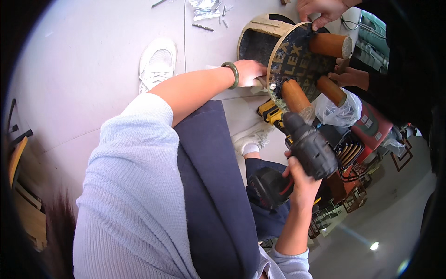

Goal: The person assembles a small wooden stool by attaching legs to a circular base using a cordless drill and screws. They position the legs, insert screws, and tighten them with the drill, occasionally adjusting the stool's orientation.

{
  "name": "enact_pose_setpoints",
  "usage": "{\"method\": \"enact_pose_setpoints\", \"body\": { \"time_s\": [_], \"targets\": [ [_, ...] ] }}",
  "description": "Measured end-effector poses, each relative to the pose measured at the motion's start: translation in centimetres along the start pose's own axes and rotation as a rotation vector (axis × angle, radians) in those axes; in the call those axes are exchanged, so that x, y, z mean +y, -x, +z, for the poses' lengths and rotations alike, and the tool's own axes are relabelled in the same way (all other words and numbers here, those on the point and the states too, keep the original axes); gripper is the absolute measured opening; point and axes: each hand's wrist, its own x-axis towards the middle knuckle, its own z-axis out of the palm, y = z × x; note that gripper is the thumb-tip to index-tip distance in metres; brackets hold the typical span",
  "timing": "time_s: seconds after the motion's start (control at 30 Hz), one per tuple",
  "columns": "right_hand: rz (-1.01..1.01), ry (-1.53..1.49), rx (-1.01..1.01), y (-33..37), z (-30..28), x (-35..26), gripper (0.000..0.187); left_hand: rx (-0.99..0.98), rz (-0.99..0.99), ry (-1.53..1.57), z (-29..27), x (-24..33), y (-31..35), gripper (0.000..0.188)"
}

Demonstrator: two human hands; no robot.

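Note:
A black-faced round board [297, 56] with pale plywood edges is tipped up at the upper right, three orange-brown wooden legs [295, 97] standing out from its face. A second dark curved board [255, 46] with a pale wood strip sits behind it. My left hand [251, 73], a green bangle at its wrist, grips the round board's left edge; some fingertips are hidden behind it. In my right hand [303, 179] is a black cordless drill [311, 146], its chuck close to the nearest leg. Another person's hands [323, 11] hold the board's top edge and a leg.
Screws, a clear bag [204, 9] and a loose drill bit [203, 27] lie on the pale tiled floor. A yellow-black power tool [270, 111] rests below the board. A white plastic bag [341, 109] and a red case [371, 125] are at right. My shoes [158, 63] are on the floor.

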Motion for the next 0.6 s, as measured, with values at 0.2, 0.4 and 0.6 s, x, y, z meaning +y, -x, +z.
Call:
{"method": "enact_pose_setpoints", "body": {
  "time_s": [0.2,0.4,0.6],
  "targets": [
    [0.097,-0.067,-0.025,1.6,1.4,7.1,0.031,0.176,-0.064,-0.114,-2.4,0.2,2.8,0.042],
    [-0.013,-0.386,0.013,-2.8,7.4,14.5,0.032,0.291,-0.292,-0.209,-5.3,2.4,7.9,0.025],
    [-0.471,-0.248,0.060,-7.6,11.9,17.3,0.047,0.426,-0.366,-0.260,-8.0,3.9,9.4,0.013]
  ]
}}
